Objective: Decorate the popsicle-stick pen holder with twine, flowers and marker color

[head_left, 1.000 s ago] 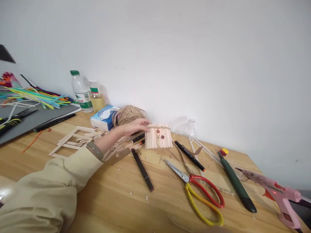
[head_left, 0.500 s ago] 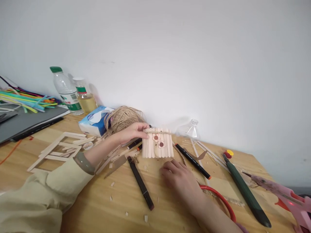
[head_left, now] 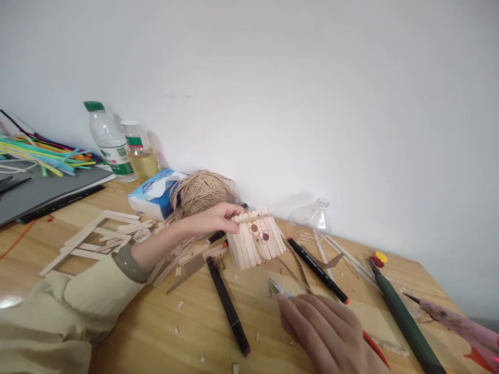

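Note:
My left hand pinches the upper left corner of a small panel of wooden sticks, which is tilted and carries twine along its top and two flower shapes with dark round centres. My right hand, nearer the front, has its fingers closed on a small shiny metallic thing, too blurred to make out. Between the hands and to the left lies a dark marker. Another black marker is just beyond my right hand.
A twine ball, tissue pack and two bottles stand back left. Wooden sticks lie left. A green tool and pink glue gun are right. A clear plastic piece rests by the wall.
The stick panel has tilted in my left hand. My right hand has moved right and toward me, and a shiny thing now shows at its fingertips. The view has shifted slightly.

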Motion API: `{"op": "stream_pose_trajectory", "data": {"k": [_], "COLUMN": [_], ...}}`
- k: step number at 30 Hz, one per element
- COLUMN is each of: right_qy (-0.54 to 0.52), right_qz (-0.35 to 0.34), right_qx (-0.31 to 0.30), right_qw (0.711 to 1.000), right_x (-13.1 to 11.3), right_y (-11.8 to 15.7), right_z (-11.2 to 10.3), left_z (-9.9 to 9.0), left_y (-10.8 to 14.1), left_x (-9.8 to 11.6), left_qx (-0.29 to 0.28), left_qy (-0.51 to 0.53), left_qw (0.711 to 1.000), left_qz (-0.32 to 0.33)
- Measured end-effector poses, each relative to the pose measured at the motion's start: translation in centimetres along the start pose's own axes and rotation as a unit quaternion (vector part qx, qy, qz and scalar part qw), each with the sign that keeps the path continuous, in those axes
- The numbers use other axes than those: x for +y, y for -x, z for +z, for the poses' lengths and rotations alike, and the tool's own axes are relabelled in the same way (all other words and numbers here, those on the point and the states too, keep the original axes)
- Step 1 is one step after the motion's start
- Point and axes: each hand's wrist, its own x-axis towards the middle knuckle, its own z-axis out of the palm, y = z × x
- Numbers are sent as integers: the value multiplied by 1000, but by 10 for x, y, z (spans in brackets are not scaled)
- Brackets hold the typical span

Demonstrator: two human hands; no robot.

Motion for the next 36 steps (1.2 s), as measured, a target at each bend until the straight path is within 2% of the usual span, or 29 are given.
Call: {"op": "stream_pose_trajectory", "data": {"k": [3,12,21,36], "right_qy": [-2,51,30,12], "right_qz": [4,-1,27,-1], "right_qx": [47,63,40,62], "right_qw": [999,997,998,998], "right_x": [2,6,5,1], "right_y": [-4,-6,-3,3], "right_z": [-6,16,18,19], "left_z": [5,21,20,17], "left_y": [1,4,3,3], "left_x": [1,2,1,-2], "left_qx": [-4,-28,-24,-15], "left_qy": [-10,-49,-41,-38], "left_qw": [1000,998,999,999], "left_qz": [4,1,-9,-8]}}
